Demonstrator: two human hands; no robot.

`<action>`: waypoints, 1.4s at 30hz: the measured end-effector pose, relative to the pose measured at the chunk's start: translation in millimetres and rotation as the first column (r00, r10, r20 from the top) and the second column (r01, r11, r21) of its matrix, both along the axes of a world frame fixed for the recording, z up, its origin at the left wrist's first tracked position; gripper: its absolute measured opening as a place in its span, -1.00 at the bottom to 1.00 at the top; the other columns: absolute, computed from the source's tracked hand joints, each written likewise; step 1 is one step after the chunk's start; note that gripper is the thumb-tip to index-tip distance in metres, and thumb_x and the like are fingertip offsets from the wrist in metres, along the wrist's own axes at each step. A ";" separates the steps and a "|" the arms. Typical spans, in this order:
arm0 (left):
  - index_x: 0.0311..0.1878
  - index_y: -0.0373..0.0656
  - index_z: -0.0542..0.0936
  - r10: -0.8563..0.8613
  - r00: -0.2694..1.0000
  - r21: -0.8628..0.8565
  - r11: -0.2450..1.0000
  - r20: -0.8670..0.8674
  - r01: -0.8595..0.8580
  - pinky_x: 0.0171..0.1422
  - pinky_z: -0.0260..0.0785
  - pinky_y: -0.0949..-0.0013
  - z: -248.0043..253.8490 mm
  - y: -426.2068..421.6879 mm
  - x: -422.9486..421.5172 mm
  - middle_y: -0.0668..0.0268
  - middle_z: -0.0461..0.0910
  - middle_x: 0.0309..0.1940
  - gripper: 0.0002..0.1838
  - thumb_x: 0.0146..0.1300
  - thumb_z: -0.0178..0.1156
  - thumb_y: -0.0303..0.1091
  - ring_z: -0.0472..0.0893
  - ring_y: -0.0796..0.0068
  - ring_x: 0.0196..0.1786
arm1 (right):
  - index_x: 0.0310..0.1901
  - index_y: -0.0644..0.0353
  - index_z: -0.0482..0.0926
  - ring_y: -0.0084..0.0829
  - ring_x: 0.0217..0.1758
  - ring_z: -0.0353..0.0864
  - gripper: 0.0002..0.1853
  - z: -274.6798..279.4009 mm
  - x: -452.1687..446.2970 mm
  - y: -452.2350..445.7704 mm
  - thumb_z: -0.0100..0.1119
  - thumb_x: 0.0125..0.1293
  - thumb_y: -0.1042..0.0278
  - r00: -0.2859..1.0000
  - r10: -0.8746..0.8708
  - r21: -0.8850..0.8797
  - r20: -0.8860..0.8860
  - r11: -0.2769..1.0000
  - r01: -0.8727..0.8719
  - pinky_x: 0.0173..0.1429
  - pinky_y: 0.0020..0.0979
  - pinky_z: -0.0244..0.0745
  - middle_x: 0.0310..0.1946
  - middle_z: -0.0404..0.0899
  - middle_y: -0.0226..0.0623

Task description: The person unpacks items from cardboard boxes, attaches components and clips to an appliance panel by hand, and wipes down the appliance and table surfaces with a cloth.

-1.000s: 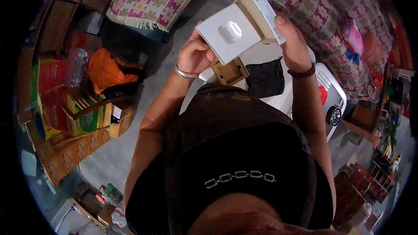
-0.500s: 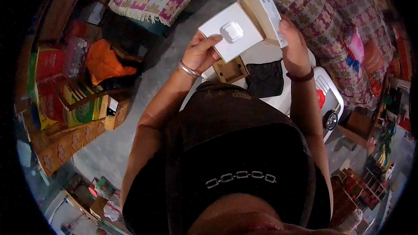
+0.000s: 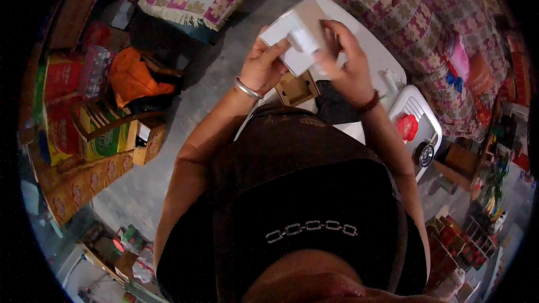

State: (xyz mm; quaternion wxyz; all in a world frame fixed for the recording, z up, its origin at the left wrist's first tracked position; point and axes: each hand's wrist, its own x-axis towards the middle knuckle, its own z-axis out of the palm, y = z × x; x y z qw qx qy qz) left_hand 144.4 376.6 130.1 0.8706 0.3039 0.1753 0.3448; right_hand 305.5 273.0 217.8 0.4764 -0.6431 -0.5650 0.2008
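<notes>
My left hand [image 3: 264, 67] is closed around the near left side of a white cardboard box [image 3: 299, 63], its thumb over the top face. A small white rounded piece [image 3: 303, 40], blurred, shows at the middle of the box. The tan inside of the box's lid [image 3: 312, 17] stands at the far side. Beside the box, my right hand [image 3: 351, 70] has its fingers apart, with thumb and fingertips smeared close to the white piece. Whether they touch it is unclear. Below the hands, an open brown cardboard tray [image 3: 296, 90] and a dark cloth [image 3: 334, 104], partly hidden, lie on a white table.
The white table [image 3: 377, 59] extends beneath my hands. At its right is a white-rimmed seat or tray [image 3: 429, 115] with a red object [image 3: 406, 127]. Flower-patterned covers [image 3: 404, 17] hang beyond. To the left are an orange bag [image 3: 137, 76] and stacked cartons [image 3: 84, 185].
My right hand has left the outer edge of the lid and moved left toward the white piece. The lid is now mostly behind the box and hand. My left hand keeps its grip.
</notes>
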 end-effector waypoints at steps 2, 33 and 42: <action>0.26 -0.14 0.38 -0.051 0.995 -0.140 0.988 0.090 0.063 0.02 0.45 0.31 5.8 -5.2 -0.5 0.24 0.52 0.13 -0.60 0.43 0.02 -0.22 0.53 0.36 0.14 | 0.11 0.26 0.41 -0.06 -0.05 0.51 -0.33 -17.6 -8.5 4.4 0.43 0.02 0.07 0.943 -0.066 0.166 0.325 0.986 0.012 0.04 -0.19 0.46 -0.07 0.48 -0.06; 0.25 -0.16 0.41 -0.721 0.614 -0.480 0.683 -0.322 0.551 0.19 0.43 0.22 -149.6 -64.4 -20.2 0.32 0.53 0.08 -0.45 0.20 0.32 -0.40 0.52 0.40 0.12 | 0.06 0.26 0.49 -0.47 -0.14 0.58 -0.62 -223.1 -10.7 -124.2 0.15 0.41 0.13 0.723 -0.465 -0.659 -0.511 0.752 0.018 -0.04 -0.41 0.51 -0.11 0.60 -0.29; 0.13 -0.23 0.49 -0.597 0.531 -0.175 0.747 -0.601 0.641 -0.09 0.53 0.36 -165.5 -71.9 -17.7 0.28 0.63 -0.10 -0.45 0.14 0.40 -0.17 0.62 0.47 -0.12 | 0.21 0.27 0.35 -0.43 0.03 0.51 -0.50 -249.8 -17.5 -131.9 0.22 0.36 0.19 0.615 -0.545 -0.712 -0.571 0.702 -0.039 0.09 -0.33 0.47 -0.01 0.55 -0.26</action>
